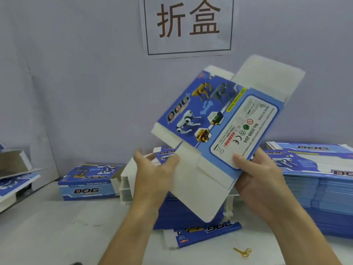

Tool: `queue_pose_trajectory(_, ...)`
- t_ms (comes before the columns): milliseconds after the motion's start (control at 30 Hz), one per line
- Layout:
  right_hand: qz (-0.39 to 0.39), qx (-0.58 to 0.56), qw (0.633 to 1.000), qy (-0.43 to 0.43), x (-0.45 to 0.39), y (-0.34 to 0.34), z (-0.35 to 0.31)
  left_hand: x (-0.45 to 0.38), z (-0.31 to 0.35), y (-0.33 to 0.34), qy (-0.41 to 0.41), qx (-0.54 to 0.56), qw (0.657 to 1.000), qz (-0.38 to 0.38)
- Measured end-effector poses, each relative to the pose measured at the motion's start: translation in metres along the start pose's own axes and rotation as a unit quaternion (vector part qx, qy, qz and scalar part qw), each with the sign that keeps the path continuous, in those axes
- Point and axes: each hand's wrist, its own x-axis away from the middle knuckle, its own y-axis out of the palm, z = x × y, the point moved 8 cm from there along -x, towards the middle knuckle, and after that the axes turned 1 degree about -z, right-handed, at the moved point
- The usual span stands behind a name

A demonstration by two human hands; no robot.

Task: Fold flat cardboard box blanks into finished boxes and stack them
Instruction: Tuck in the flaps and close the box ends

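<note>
A flat blue box blank printed with toy dogs hangs tilted in the air above the table. My right hand grips its lower right edge, thumb on the white label panel. My left hand is spread open beside the blank's white lower flap, fingers straight and close to its left edge. Beneath the blank lies a stack of flat blanks, partly hidden. One finished box stands on the table at the left.
A tall pile of flat blanks fills the right side. More cardboard pieces lean at the far left edge. Yellow rubber bands lie on the white table in front. A paper sign hangs on the wall behind.
</note>
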Motion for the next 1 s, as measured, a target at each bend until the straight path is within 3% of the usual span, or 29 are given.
queue_pose_trajectory(67,-0.044,0.009,0.999,0.028,0.004,0.01,0.005,-0.004,-0.008,0.004,-0.068,0.093,0.988,-0.099)
queue_pose_trajectory(167,-0.01,0.068,0.996,0.053,0.003,0.009,0.011,0.003,0.005,0.007,-0.022,0.112,0.971,-0.209)
queue_pose_trajectory(233,0.077,0.215,0.973,0.026,0.003,0.0,0.004,0.002,0.016,0.004,0.058,0.053,0.98,-0.182)
queue_pose_trajectory(267,0.109,0.318,0.942,-0.007,0.004,0.0,-0.004,0.003,0.022,0.002,0.098,0.025,0.983,-0.156)
queue_pose_trajectory(367,0.083,0.508,0.847,-0.133,0.011,0.027,-0.016,0.014,0.042,0.012,0.19,-0.039,0.969,-0.152)
queue_pose_trajectory(533,0.094,0.525,0.813,-0.232,0.019,0.044,-0.021,0.036,0.052,0.031,0.244,-0.128,0.943,-0.186)
queue_pose_trajectory(633,0.122,0.548,0.793,-0.238,0.021,0.046,-0.019,0.042,0.058,0.033,0.288,-0.151,0.933,-0.152)
queue_pose_trajectory(767,0.15,0.529,0.784,-0.288,0.024,0.041,-0.029,0.04,0.067,0.025,0.357,-0.117,0.92,-0.111)
queue_pose_trajectory(900,0.105,0.484,0.822,-0.282,0.019,0.032,-0.034,0.04,0.073,0.022,0.424,-0.177,0.879,-0.131)
queue_pose_trajectory(1000,0.083,0.432,0.852,-0.283,0.018,0.03,-0.033,0.035,0.065,0.02,0.387,-0.199,0.883,-0.178)
